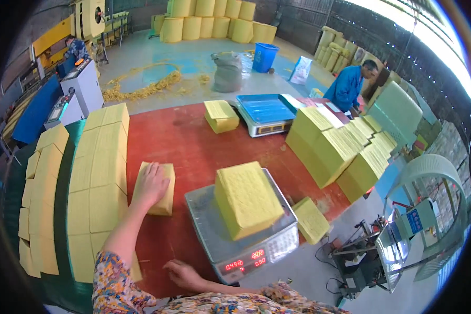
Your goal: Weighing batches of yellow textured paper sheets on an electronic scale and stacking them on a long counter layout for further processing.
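Note:
My left hand (153, 184) lies flat, fingers stretched, on top of a yellow paper bundle (164, 201) on the red tabletop (167, 136). My right hand (186, 275) rests low by the table's near edge, its fingers loosely bent and apart, with nothing visible in it. Between my right hand and the table's right side stands a digital scale (201, 209) with a lit red display. A thick block of yellow paper (248, 199) sits on its pan, touched by neither hand. Just right of the scale is a smaller yellow bundle (311, 220).
Rows of yellow bundles (102, 157) line the left side. Beyond the scale are a single bundle (221, 116), a second scale with a blue tray (265, 109) and tall paper stacks (324, 146). A person in blue (345, 86) stands there. A metal-framed machine (392, 240) stands at right.

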### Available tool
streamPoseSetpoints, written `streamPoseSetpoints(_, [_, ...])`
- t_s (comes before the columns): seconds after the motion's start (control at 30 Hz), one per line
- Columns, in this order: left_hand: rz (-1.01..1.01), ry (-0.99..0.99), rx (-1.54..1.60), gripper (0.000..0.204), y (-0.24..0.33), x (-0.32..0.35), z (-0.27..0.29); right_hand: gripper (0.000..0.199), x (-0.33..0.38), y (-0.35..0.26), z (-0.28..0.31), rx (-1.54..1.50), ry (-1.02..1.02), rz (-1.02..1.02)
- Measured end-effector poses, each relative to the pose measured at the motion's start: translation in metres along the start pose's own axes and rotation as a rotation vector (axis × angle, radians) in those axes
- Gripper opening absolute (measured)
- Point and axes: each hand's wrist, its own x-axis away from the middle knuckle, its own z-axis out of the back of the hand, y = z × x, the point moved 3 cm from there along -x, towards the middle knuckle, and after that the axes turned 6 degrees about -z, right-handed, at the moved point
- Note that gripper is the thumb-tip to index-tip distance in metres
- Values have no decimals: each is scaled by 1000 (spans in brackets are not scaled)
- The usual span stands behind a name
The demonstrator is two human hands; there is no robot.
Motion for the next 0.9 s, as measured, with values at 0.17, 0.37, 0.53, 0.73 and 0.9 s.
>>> streamPoseSetpoints(0.17, [-155, 19, 17, 61, 91, 86, 38, 35, 46, -12, 28, 28, -167, 69])
streamPoseSetpoints(0.37, [-207, -188, 65, 70, 155, 188, 81, 38, 60, -89, 98, -72, -91, 389])
streamPoseSetpoints(0.53, [-126, -294, 56, 66, 183, 215, 94, 34, 30, -108, 95, 148, 56, 699])
streamPoseSetpoints(0.73, [203, -168, 240, 40, 235, 248, 101, 32, -27, -127, 67, 372, -30, 636])
streamPoseSetpoints(0.9, [282, 131, 480, 47, 278, 329, 78, 33, -56, -118, 34, 594, -251, 571])
